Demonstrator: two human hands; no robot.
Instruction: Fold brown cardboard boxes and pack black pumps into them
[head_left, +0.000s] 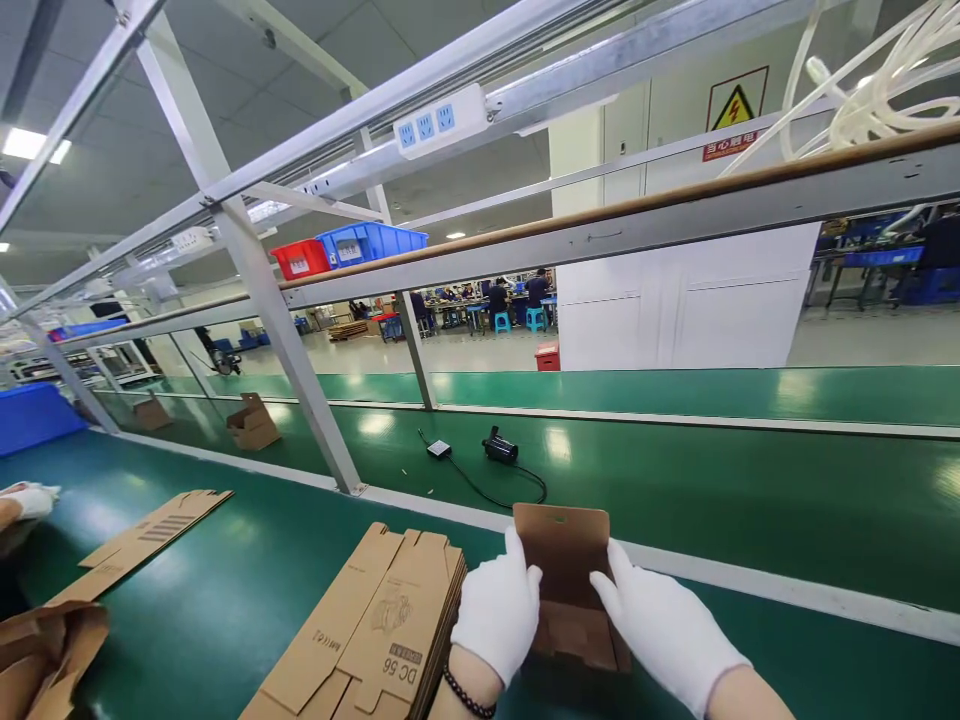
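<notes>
While a co-worker's gloved hand (pixel 30 500) rests at the far left edge of the green worktop (pixel 247 580), a single flat carton blank (pixel 142 540) lies near it, and a stack of flattened cartons (pixel 382 630) sits just left of the person's own hands. Both wear white gloves: the left hand (pixel 496 612) and the right hand (pixel 664 630) grip opposite sides of a small open cardboard box (pixel 564 560), its flap standing upright, held low over the worktop's near edge. Beyond it, on the conveyor belt (pixel 675 470), lies a black device with its cable (pixel 500 447).
</notes>
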